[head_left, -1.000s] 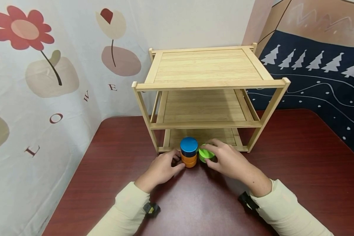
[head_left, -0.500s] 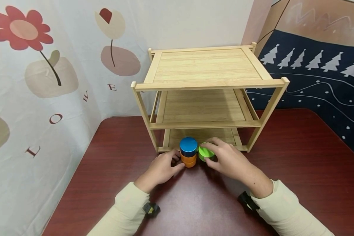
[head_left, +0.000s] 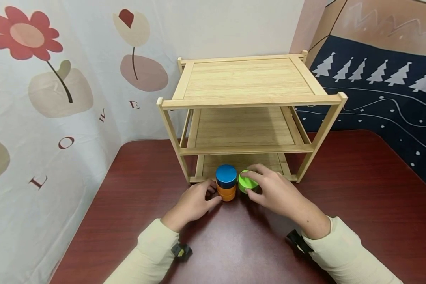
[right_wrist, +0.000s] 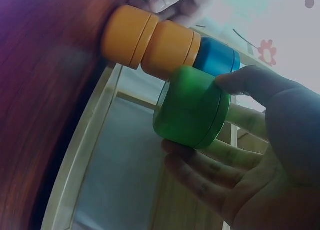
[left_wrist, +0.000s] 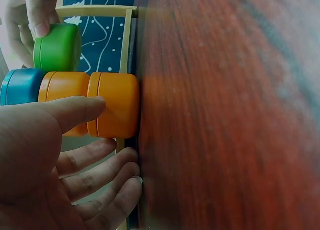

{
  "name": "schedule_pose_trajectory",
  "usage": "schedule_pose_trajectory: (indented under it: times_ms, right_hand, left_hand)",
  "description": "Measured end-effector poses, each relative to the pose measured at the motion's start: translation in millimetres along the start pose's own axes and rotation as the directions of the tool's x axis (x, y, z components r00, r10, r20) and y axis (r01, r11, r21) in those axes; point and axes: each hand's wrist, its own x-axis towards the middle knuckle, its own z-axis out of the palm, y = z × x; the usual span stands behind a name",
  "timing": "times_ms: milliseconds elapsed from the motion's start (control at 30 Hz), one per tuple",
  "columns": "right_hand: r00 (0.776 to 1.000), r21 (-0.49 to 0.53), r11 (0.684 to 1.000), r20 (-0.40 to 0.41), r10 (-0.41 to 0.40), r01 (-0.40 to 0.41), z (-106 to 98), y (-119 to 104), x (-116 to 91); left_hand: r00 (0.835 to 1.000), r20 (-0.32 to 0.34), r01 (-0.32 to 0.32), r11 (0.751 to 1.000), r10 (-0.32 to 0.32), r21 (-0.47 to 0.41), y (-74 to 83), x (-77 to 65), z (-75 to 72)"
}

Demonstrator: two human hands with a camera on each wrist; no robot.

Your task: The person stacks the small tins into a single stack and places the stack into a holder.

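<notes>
Two small orange jars [head_left: 227,192] stand stacked on the table with a blue jar [head_left: 226,175] on top. My left hand [head_left: 195,201] is around the left side of the stack. Its thumb lies across the orange jars in the left wrist view, while the other fingers stay loosely bent and apart from them. A green jar [right_wrist: 192,108] is pinched between the thumb and fingers of my right hand [head_left: 275,191]. It hangs clear of the table, close beside the upper part of the stack.
Directly behind the jars stands a three-tier wooden rack [head_left: 246,150], its lowest shelf near table height. The dark red table [head_left: 135,177] extends to both sides. Printed cloths [head_left: 92,51] hang behind it at left and right.
The green jar and my right fingers have risen very slightly beside the stack. My left hand and the stack hold their place.
</notes>
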Motion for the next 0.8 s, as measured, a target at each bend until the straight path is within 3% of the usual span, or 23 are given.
schedule_pose_trajectory:
  times_ms: [800]
  right_hand:
    - [0.999, 0.005, 1.0, -0.04, -0.018, 0.018, -8.5, -4.1, -1.4]
  left_hand:
    - [1.0, -0.001, -0.006, 1.0, 0.006, 0.007, -0.8, 0.0, 0.4]
